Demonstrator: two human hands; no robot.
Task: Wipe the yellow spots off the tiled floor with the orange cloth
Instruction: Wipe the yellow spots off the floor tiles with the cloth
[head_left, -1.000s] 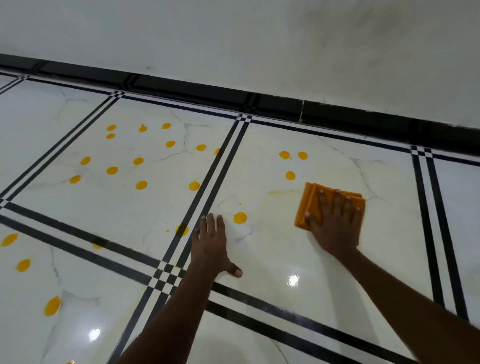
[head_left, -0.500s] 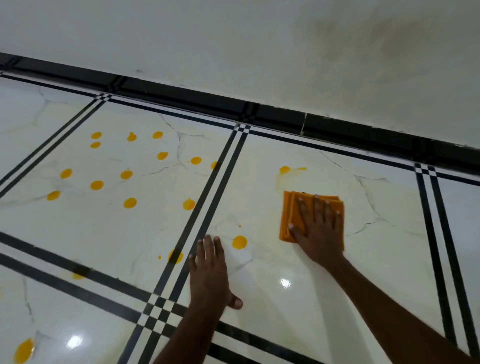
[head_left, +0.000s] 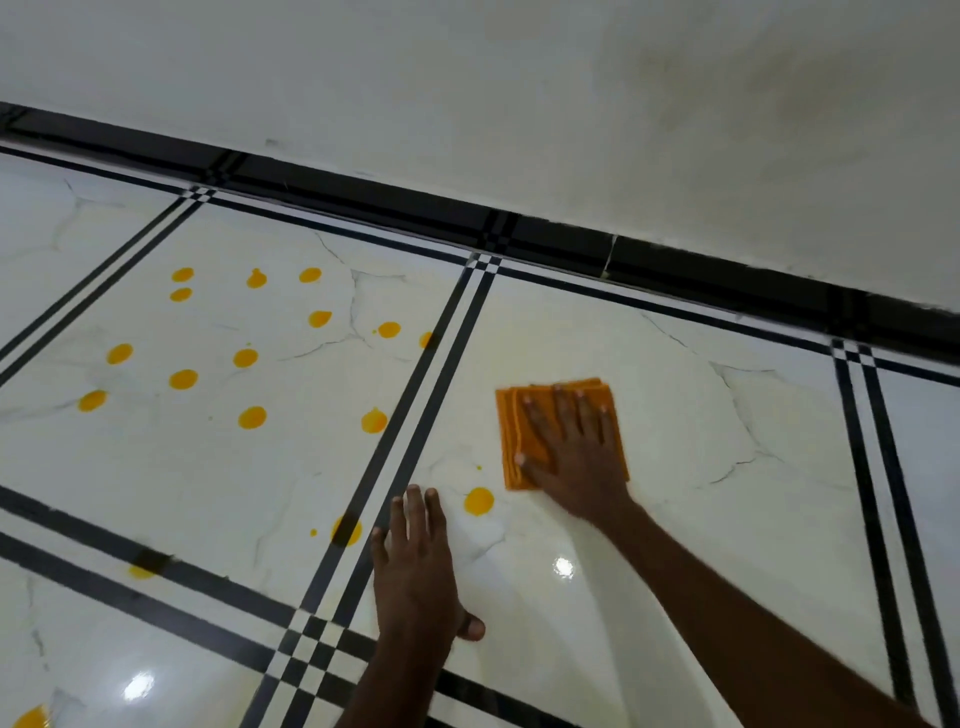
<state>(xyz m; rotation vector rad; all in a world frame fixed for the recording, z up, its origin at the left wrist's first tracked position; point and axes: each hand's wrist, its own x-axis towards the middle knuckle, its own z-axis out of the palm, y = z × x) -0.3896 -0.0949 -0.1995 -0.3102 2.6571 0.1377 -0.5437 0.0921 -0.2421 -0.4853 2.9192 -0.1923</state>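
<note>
Since the earlier frame your right hand (head_left: 571, 457) has dragged the orange cloth (head_left: 524, 441) left and nearer to you, and the spots near the wall are gone; only a faint smear remains on the tiled floor (head_left: 701, 415). You press the folded cloth flat under spread fingers. Your left hand (head_left: 415, 566) lies open, holding nothing. You are in the middle of wiping; next, sweep toward the yellow spot (head_left: 478, 501) just beside the cloth, with firm pressure

Prob a home room: glossy marble-look tiled floor (head_left: 675, 364) w/ black inlay strips (head_left: 415, 431), black skirting (head_left: 363, 192), plain white wall (head_left: 467, 78).
</note>
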